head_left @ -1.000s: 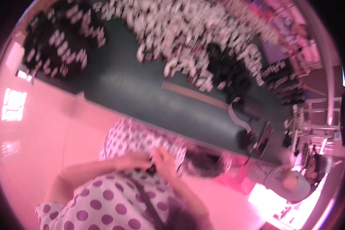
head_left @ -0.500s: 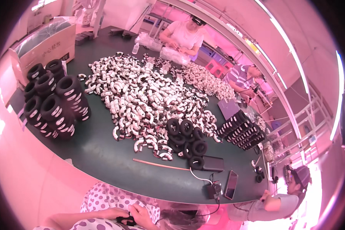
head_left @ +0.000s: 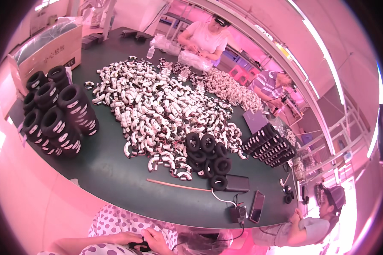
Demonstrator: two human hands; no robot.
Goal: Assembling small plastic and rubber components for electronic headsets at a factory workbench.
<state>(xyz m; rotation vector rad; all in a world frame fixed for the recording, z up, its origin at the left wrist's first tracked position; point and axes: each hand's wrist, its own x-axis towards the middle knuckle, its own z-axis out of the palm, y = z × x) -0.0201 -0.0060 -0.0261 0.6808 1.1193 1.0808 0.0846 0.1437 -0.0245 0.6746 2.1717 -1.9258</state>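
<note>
Low in the picture, over my lap, my two hands are close together on a black ring-like piece. My left hand grips it from the left, and my right hand is closed over its right side. Fingers cover most of the piece, so its full shape is hidden. On the green table in front of me lies a loose cluster of black rings. Beyond it spreads a big heap of white curved pieces with dark ends.
Stacks of black rings with white marks stand left, beside a cardboard box. More rings in rows lie right. A thin stick, black box, cabled device and phone lie near the front edge. Several people work around.
My view has shifted slightly. Both hands stay together on the black piece, with only a small finger movement. The person at the right has raised a hand near the table edge.
</note>
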